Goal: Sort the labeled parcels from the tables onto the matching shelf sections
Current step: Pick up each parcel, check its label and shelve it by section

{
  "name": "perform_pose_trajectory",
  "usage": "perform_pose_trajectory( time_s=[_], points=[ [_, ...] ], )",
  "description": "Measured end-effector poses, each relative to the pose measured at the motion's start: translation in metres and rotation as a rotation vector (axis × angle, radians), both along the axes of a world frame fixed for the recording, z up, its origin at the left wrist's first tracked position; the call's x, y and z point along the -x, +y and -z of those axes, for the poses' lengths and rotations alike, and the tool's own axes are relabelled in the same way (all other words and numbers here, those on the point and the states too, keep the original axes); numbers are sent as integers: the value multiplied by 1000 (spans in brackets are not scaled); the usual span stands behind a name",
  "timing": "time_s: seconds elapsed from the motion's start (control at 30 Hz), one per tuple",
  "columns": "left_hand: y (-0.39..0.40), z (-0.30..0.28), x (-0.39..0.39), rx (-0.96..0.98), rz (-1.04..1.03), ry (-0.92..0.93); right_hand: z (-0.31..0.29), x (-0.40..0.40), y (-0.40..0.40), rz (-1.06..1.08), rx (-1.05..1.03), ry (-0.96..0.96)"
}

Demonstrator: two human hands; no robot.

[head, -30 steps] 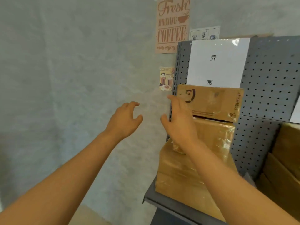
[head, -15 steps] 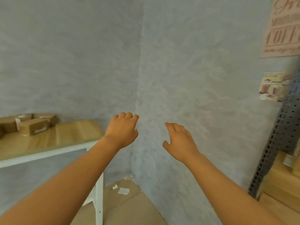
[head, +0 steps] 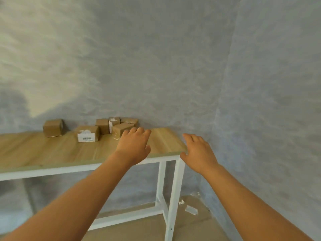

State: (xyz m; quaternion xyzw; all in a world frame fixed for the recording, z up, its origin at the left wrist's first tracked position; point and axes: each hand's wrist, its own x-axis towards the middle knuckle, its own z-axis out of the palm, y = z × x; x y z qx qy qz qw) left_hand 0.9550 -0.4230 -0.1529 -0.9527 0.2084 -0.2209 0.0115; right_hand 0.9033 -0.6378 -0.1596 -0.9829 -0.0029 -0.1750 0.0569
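Both hands are empty: left hand [head: 133,146] and right hand [head: 198,153] hover with relaxed fingers. Just beyond the left fingertips sits a tilted parcel [head: 121,130] on the table [head: 52,150]. Small, stiff cardboard, likely light; grasp across opposite sides.

Wood-top table [head: 52,150] on white frame, far side holding lone cardboard parcel [head: 53,128] at left, barcode-labeled parcel [head: 88,136] and clustered parcels [head: 119,126] right.
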Motion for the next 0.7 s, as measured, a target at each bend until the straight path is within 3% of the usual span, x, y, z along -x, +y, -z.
perform_pose_trajectory(
  time_s=[0.27, 0.7],
  points=[
    [92, 39, -89, 20, -189, 89, 39, -128, 75, -163, -33, 106],
    [159, 63, -243, 70, -370, 179, 70, -343, 143, -302, -183, 247]
  ],
)
